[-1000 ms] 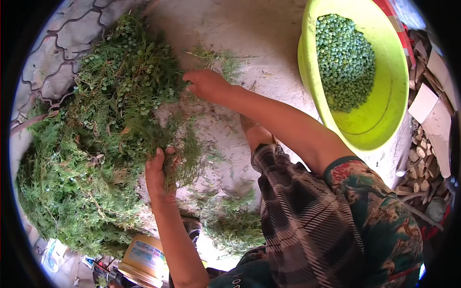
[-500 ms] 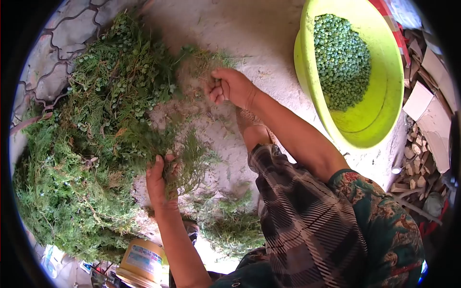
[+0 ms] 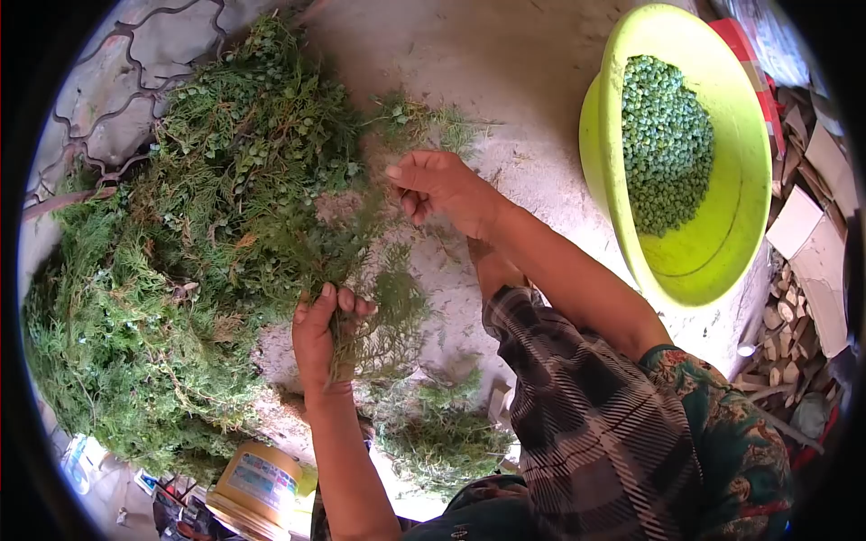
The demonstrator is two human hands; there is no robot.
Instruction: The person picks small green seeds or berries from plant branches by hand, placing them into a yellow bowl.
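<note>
My left hand (image 3: 327, 335) is closed around a feathery green evergreen sprig (image 3: 394, 298), whose fronds spread out to the right of the fingers. Higher up, my right hand (image 3: 442, 191) hovers over the floor with its fingers curled in; whatever it may hold is too small or hidden to name. To the left of both hands lies a big heap of cut evergreen branches (image 3: 225, 189) with small pale green cones among the leaves. A yellow-green basin (image 3: 713, 257) at the upper right contains many round green cones (image 3: 663, 149).
Loose sprigs (image 3: 442, 428) lie on the floor below the hands, and leaf scraps (image 3: 437, 122) above them. A yellow bucket (image 3: 257, 478) stands at the lower left. Cardboard (image 3: 816, 261) and chopped wood (image 3: 785, 325) line the right side. My knee in checked cloth (image 3: 595, 388) is close by.
The view has shifted, so the heap and basin sit differently in frame. My right hand's fingers have loosened slightly. My left hand still grips the sprig, its fingers now showing more.
</note>
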